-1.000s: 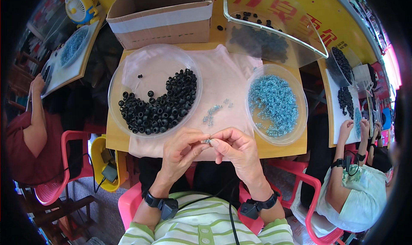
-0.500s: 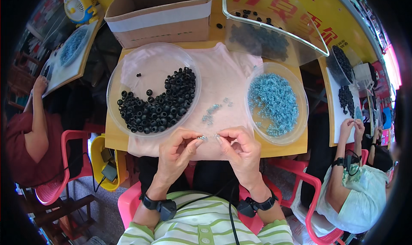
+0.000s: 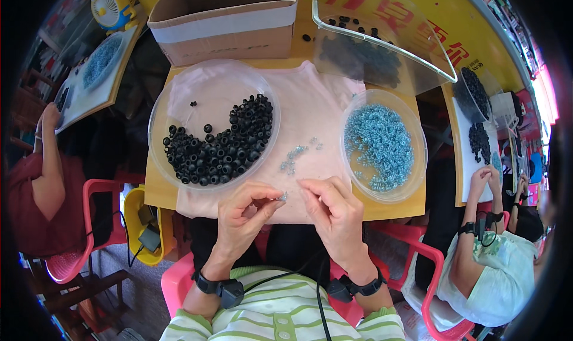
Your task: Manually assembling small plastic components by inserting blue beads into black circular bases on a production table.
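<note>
Over the near edge of a pink cloth (image 3: pixel 298 114), my left hand (image 3: pixel 248 212) pinches a few tiny silvery-blue pieces (image 3: pixel 283 196) that look like small springs. To its right, my right hand (image 3: pixel 335 215) has its thumb and forefinger a little apart, and nothing shows between them. Just beyond the hands lies a loose scatter of the same springs (image 3: pixel 292 156) on the cloth. A round clear tub (image 3: pixel 419 156) at right holds a heap of springs (image 3: pixel 379 141). At left, a larger round tub (image 3: pixel 173 96) contains many black plastic pieces with holes (image 3: pixel 221 156).
An opened cardboard box (image 3: pixel 227 36) stands at the far left of the yellow table (image 3: pixel 406 208). Beside it, a clear rectangular bin (image 3: pixel 382 57) contains black pieces. Co-workers sit at tables on both sides, one person's hands (image 3: pixel 484 183) at right. A yellow bucket (image 3: pixel 149 227) stands below left.
My right thumb and forefinger have parted, and the small piece at their tips no longer shows. The left hand has stayed near its place, still pinching.
</note>
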{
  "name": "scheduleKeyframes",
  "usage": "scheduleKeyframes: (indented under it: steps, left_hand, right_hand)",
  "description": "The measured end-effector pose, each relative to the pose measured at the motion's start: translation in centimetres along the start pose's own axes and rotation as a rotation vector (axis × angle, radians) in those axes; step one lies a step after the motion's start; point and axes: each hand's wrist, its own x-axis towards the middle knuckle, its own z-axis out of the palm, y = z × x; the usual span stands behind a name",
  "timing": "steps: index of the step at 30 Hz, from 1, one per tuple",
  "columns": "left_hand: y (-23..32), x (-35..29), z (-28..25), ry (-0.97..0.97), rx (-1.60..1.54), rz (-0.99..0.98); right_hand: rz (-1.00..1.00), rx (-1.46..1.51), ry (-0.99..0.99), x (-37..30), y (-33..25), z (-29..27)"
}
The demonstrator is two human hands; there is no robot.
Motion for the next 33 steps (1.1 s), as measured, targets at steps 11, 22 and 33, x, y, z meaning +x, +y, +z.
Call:
scheduleKeyframes:
  steps: [11, 22, 33]
  left_hand:
    - [0.7, 0.2, -0.3, -0.074, 0.156, 0.224]
    - [1.5, 0.1, 0.4, 0.058, 0.026, -0.155]
    - [0.9, 0.5, 0.0, 0.002, 0.605, 0.119]
  right_hand:
    - [0.244, 0.424, -0.2, -0.1, -0.2, -0.1]
    - [0.047, 0.241, -0.08, -1.1, 0.6, 0.7]
    - [0.06, 0.189, -0.09, -2.1, 1.1, -0.5]
